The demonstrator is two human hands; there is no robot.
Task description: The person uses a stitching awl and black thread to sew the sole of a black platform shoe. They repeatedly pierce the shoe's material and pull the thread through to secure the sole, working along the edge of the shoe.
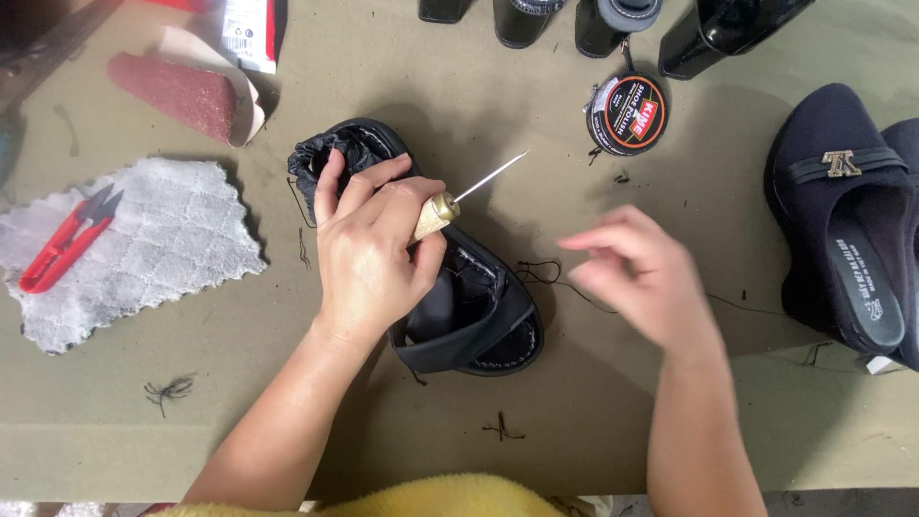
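black leather sandal (450, 297) lay mid-table, pinned under the left hand (369, 254), which clenched a wooden-handled awl (450, 206), point up and clear. the right hand (637, 273), blurred, pinched dark thread (541, 273), apparently keeping it taut.

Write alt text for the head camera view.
The left hand holds an awl over a black sandal on an olive table, while the blurred right hand pulls black thread. Red snips lie on a white cloth.
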